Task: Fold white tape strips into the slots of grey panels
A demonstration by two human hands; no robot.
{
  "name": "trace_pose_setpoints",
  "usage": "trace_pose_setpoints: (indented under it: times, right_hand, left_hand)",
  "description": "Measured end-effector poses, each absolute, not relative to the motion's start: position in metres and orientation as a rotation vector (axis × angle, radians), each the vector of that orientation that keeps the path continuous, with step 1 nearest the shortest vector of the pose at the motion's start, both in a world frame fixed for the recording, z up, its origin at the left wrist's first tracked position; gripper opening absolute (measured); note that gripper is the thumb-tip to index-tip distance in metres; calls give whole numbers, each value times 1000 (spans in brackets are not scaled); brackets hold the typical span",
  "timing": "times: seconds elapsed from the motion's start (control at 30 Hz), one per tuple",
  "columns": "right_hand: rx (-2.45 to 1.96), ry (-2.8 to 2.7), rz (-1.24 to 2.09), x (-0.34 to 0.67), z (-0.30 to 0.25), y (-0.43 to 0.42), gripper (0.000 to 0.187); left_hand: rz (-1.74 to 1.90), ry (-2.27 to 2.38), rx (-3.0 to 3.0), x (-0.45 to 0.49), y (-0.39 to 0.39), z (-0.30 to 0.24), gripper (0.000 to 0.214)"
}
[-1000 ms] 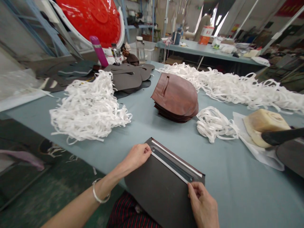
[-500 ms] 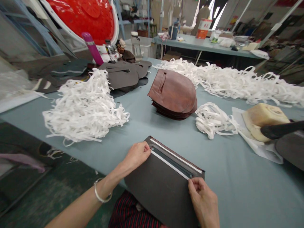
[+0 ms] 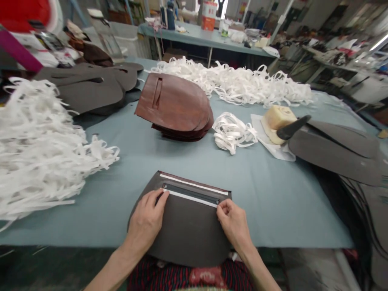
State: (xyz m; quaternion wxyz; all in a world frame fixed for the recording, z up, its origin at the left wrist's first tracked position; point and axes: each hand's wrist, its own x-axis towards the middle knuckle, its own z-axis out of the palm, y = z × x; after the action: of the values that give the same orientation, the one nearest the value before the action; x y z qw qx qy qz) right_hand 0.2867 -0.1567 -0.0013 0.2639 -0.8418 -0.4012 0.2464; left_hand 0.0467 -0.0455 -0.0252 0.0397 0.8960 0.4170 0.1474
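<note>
A dark grey leather panel lies at the table's front edge, its rounded side overhanging toward my lap. It has a long slot near its far edge. One white strip runs along that far edge, and a second white strip lies along the slot's near side. At the second strip's left end, my left hand has thumb and forefinger closed on it. My right hand pinches its right end, by the slot's corner.
Brown leather pieces are stacked beyond the panel. White strips lie in a left heap, a long back heap and a small bundle. A yellowish block with a black-handled tool and grey panels are at right.
My view has swung right, showing more grey panels there. The panel now sits squarer to me. My left hand has turned more over the panel; both hands stay at the strip's ends.
</note>
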Motion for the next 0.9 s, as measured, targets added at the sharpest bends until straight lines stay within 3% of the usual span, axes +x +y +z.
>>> trace_pose_setpoints:
  times: [0.2, 0.47, 0.7, 0.9]
  right_hand:
    - [-2309, -1055, 663, 287, 0, -155, 15]
    - [-2494, -1183, 502, 286, -2, -153, 7]
    - [-2029, -1969, 67, 236, 6, -135, 31]
    - [-1983, -2083, 67, 226, -2, -112, 13]
  left_hand:
    - [208, 1239, 2861, 52, -56, -11, 54]
    - [205, 1350, 2843, 63, -62, -13, 50]
    - [205, 1350, 2871, 65, -63, -10, 45]
    - [465, 1422, 2704, 47, -35, -18, 34]
